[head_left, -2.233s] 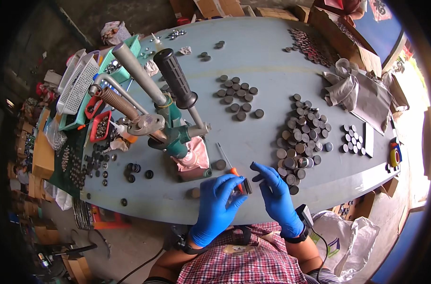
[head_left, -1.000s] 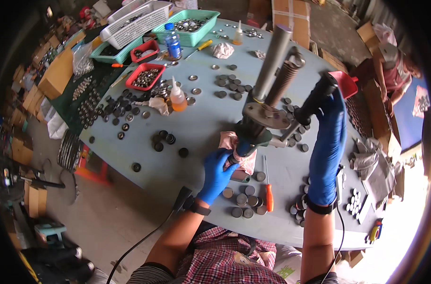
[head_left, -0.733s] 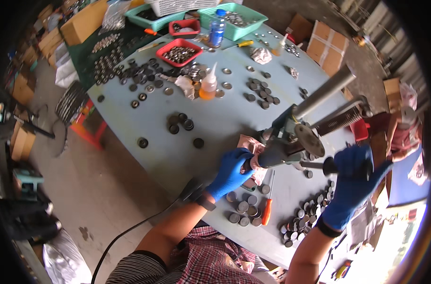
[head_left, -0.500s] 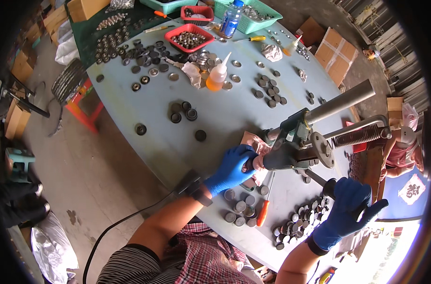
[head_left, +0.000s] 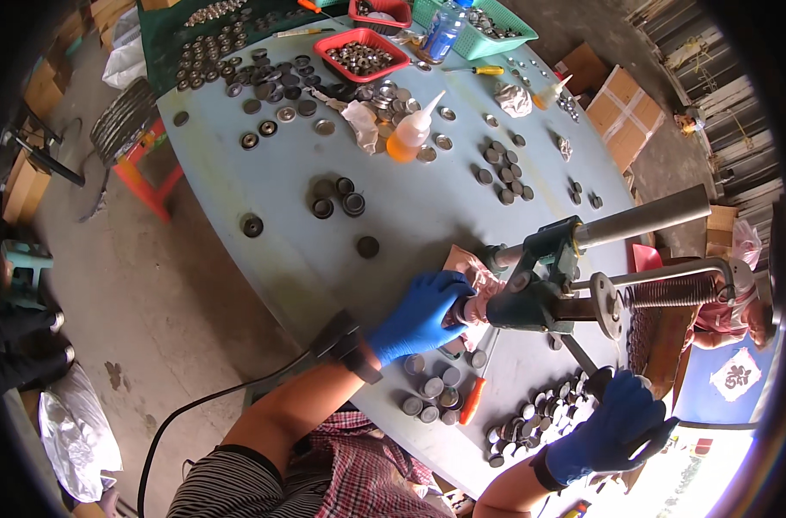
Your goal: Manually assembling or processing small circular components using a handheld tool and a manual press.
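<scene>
Two blue gloves are on my hands. My left hand (head_left: pixel 421 315) sits at the base of the press (head_left: pixel 544 289), fingers curled together and pinching a small round part (head_left: pixel 466 311) against the nose of the tool; the part is mostly hidden by my fingertips, so I cannot tell its exact shape. Just behind it lies a crumpled pink rag (head_left: pixel 471 268), touching the press foot.

My right hand (head_left: pixel 613 423) is low at the near right, fingers wrapped tight around the dark handle (head_left: pixel 583 367) of the press lever, which runs up toward the body of the machine. A coiled spring (head_left: pixel 665 292) and a grey bar (head_left: pixel 643 216) stick out from the press to the right.

Between my hands, on the grey-blue table (head_left: pixel 264 259), lie a small cluster of round metal caps (head_left: pixel 432 393) and an orange-handled screwdriver (head_left: pixel 471 401). A larger heap of caps (head_left: pixel 531 419) lies just beside my right wrist.

Farther off stand an orange squeeze bottle (head_left: pixel 410 138), a red tray (head_left: pixel 365 53) of parts and a green basket (head_left: pixel 484 22).
</scene>
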`<act>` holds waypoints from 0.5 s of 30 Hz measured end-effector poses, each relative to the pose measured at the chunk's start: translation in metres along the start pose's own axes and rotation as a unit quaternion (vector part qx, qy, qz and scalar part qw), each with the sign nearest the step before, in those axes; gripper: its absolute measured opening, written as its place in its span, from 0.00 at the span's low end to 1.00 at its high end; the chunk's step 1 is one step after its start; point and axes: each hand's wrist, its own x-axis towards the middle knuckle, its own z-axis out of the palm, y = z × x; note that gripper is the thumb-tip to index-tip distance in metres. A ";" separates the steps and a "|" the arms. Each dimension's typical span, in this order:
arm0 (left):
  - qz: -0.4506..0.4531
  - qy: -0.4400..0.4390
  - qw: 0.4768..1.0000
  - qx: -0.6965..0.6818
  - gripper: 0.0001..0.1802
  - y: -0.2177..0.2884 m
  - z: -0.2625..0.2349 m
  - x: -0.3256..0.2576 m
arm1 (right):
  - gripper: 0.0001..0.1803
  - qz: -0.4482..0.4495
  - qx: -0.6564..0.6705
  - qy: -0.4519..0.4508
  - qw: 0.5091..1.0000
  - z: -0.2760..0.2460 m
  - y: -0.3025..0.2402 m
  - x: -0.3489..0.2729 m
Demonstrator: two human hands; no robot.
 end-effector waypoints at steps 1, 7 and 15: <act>-0.002 -0.002 1.000 -0.003 0.23 -0.001 0.003 0.001 | 0.22 -0.052 -0.003 0.217 0.975 0.018 0.004 -0.001; 0.006 0.000 1.000 0.000 0.23 0.007 -0.002 0.000 | 0.20 -0.075 0.043 0.061 0.994 -0.021 0.003 -0.049; 0.000 -0.003 1.000 -0.009 0.21 0.000 0.005 -0.004 | 0.25 0.039 0.031 -0.056 0.997 -0.028 0.001 0.041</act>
